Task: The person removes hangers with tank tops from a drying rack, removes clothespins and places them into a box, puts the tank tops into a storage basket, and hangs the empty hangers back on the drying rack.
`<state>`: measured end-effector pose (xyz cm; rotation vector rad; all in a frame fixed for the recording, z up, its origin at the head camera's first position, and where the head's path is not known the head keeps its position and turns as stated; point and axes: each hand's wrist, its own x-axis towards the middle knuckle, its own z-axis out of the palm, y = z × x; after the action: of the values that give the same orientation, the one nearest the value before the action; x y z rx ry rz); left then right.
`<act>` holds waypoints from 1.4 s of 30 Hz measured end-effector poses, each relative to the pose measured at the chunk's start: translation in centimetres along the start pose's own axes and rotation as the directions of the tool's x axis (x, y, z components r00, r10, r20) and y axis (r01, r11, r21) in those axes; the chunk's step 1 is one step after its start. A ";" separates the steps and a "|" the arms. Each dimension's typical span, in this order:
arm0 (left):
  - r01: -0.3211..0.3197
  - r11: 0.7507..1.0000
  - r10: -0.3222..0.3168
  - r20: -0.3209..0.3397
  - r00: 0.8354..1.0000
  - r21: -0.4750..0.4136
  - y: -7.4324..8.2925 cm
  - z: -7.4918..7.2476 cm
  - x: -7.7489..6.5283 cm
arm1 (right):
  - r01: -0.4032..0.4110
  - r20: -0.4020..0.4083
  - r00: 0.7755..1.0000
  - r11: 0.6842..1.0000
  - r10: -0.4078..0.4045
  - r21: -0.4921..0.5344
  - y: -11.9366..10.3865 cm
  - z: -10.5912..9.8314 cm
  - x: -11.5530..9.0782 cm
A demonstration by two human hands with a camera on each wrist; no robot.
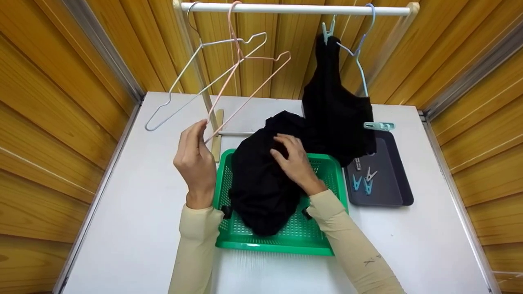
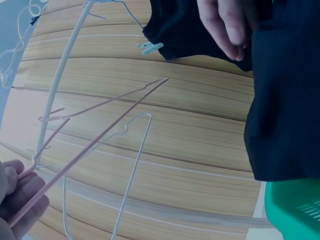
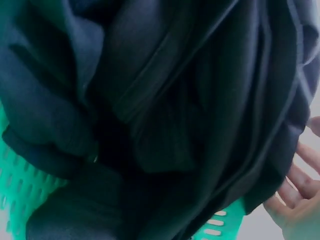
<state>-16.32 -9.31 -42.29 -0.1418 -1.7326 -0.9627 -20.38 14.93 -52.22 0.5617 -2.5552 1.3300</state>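
My left hand (image 1: 195,159) grips the lower left corner of a pink wire hanger (image 1: 241,61), whose hook stays over the white rail. In the left wrist view its fingers (image 2: 30,200) curl round the pink wire. A bunched black garment (image 1: 265,183) hangs over the green basket (image 1: 278,246), hiding much of its inside. My right hand (image 1: 295,163) holds the garment near its upper part, thumb and fingers against the cloth. In the right wrist view dark folds (image 3: 165,100) fill most of the picture.
A white wire hanger (image 1: 179,77) hangs on the rail (image 1: 302,9) at left. Another black garment (image 1: 339,110) hangs from a blue hanger (image 1: 363,45), with light-blue clothespins on it. A dark tray (image 1: 384,196) with several clothespins (image 1: 368,186) lies right of the basket.
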 end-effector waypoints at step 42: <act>0.152 0.983 -0.144 0.088 0.986 -0.098 0.2 -2.4 -3.4 | 0.128 -0.221 0.973 0.957 -0.070 0.259 -2.2 -3.0 -1.1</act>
<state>-13.02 -9.57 -44.84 -0.1219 -1.7863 -1.1717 -18.47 16.53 -49.25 0.5555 -2.1629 1.6223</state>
